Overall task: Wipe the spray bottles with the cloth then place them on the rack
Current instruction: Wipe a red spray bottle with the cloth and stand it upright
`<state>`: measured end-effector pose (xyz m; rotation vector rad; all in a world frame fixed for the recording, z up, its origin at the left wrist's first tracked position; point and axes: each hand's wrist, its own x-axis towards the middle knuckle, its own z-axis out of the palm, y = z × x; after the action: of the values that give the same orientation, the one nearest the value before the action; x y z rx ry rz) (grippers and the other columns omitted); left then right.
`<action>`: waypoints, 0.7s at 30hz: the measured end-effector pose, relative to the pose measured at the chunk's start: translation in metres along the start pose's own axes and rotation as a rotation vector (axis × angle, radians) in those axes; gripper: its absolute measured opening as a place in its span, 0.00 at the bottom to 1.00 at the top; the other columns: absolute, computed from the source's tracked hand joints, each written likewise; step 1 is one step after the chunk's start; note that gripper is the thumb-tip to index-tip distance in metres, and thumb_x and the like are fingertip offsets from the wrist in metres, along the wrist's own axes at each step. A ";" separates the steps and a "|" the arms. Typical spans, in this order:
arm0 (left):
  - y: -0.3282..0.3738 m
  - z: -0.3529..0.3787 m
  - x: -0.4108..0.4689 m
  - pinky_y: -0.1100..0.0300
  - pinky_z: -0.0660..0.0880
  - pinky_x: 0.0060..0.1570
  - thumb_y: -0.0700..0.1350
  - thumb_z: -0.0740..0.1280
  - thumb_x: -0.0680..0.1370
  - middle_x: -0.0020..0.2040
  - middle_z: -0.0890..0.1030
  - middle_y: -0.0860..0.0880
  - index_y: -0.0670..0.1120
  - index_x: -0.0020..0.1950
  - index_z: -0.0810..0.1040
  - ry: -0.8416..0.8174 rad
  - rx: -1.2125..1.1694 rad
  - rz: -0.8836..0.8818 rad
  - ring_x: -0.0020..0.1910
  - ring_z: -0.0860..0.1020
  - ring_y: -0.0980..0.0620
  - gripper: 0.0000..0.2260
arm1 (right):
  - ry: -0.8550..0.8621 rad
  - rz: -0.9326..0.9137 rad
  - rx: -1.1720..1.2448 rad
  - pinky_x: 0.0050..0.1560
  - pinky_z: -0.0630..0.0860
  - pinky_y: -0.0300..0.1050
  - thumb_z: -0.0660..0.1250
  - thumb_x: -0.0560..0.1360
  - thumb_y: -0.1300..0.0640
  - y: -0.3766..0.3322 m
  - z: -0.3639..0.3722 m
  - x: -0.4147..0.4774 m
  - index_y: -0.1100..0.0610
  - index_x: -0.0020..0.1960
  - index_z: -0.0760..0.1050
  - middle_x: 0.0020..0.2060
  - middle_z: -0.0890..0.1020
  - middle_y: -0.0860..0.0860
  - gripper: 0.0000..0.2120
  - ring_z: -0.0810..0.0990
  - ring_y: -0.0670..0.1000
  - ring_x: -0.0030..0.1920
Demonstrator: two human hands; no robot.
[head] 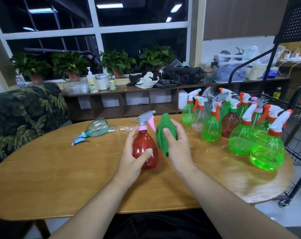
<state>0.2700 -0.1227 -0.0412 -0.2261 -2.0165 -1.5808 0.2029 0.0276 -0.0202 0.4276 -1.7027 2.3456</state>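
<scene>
At ten o'clock on your worktop [60, 169] a pale clear spray bottle [97, 127] lies on its side, nozzle toward you. Near the centre your left hand [134, 156] holds the red spray bottle [146, 147] upright, grip curled round its belly, thumb across the front. At its three o'clock your right hand [177, 145] pinches the bunched green cloth [163, 137] against the bottle's side or just beside it; I cannot tell which. At two o'clock a cluster of bottles [241, 135], mostly green, stands upright. The black wire rack [300, 135] stands past the worktop's three o'clock edge.
</scene>
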 end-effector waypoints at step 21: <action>0.002 0.008 -0.007 0.54 0.72 0.74 0.52 0.74 0.77 0.74 0.75 0.57 0.55 0.82 0.66 0.101 0.013 0.050 0.74 0.74 0.54 0.34 | -0.232 0.308 0.164 0.52 0.84 0.60 0.74 0.77 0.70 -0.022 -0.007 0.011 0.54 0.68 0.75 0.54 0.88 0.59 0.23 0.87 0.60 0.48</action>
<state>0.2743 -0.1129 -0.0443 -0.1872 -1.9288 -1.5177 0.1997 0.0410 0.0014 0.5155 -1.7921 2.7650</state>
